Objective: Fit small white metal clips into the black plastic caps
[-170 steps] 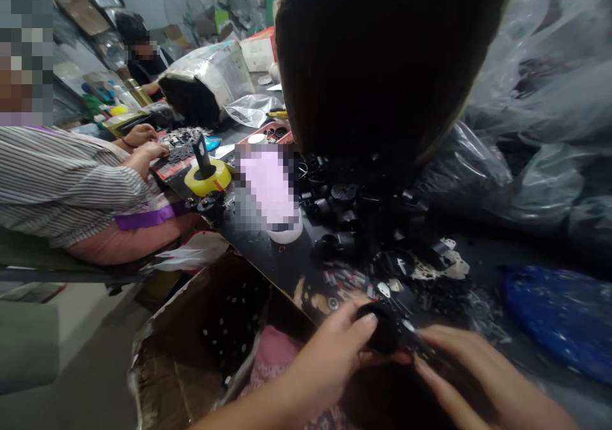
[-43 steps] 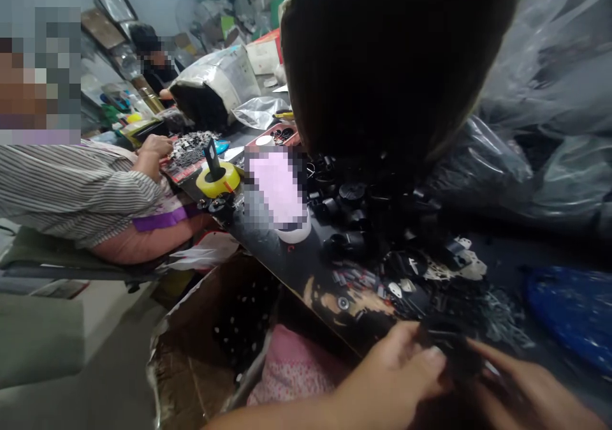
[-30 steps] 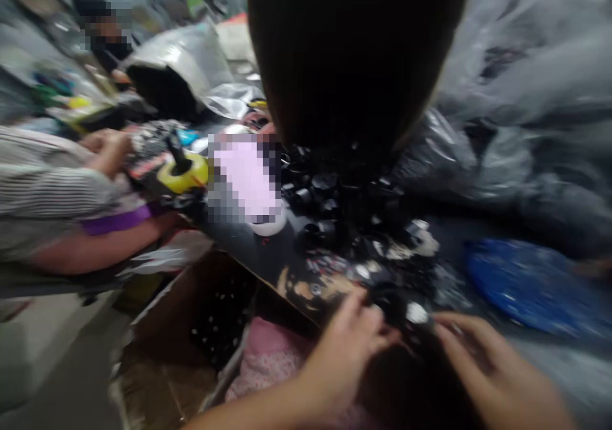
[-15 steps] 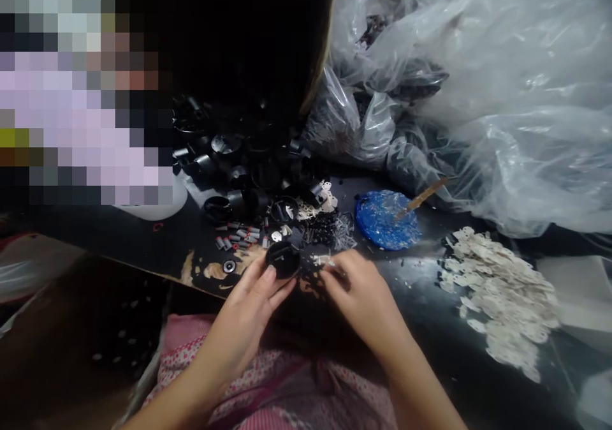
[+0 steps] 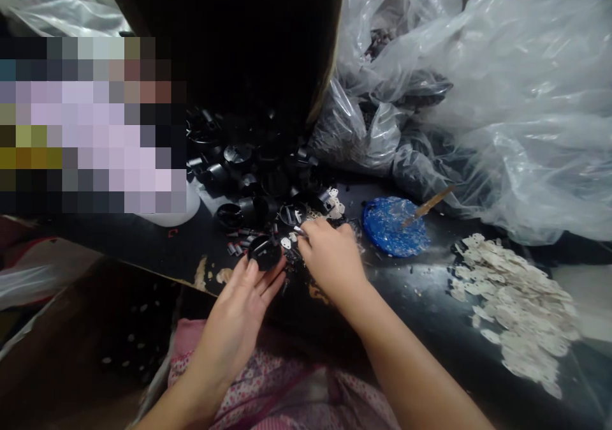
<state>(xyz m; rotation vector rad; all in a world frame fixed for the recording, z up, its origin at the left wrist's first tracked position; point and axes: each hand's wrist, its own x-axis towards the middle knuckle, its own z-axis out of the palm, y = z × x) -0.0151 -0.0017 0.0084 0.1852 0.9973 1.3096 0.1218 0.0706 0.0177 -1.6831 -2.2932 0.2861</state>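
Observation:
My left hand (image 5: 241, 302) holds a round black plastic cap (image 5: 264, 252) by its rim at the near edge of the dark table (image 5: 421, 302). My right hand (image 5: 331, 258) reaches over small loose parts just right of the cap, its fingertips pinched on a small metal piece (image 5: 300, 230). Small grey cylinders (image 5: 236, 248) and pale flat metal pieces lie around both hands. A heap of black plastic caps (image 5: 248, 168) lies behind them.
A blue lid (image 5: 394, 226) with a thin wooden stick (image 5: 428, 201) sits right of my hands. A pile of pale flat metal pieces (image 5: 514, 302) lies at the right. Clear plastic bags (image 5: 478, 98) fill the back right. A brown cardboard box (image 5: 90, 341) stands lower left.
The view swung right, away from the people at the left. My right hand moved forward and left onto the loose small parts. The left hand keeps the black cap.

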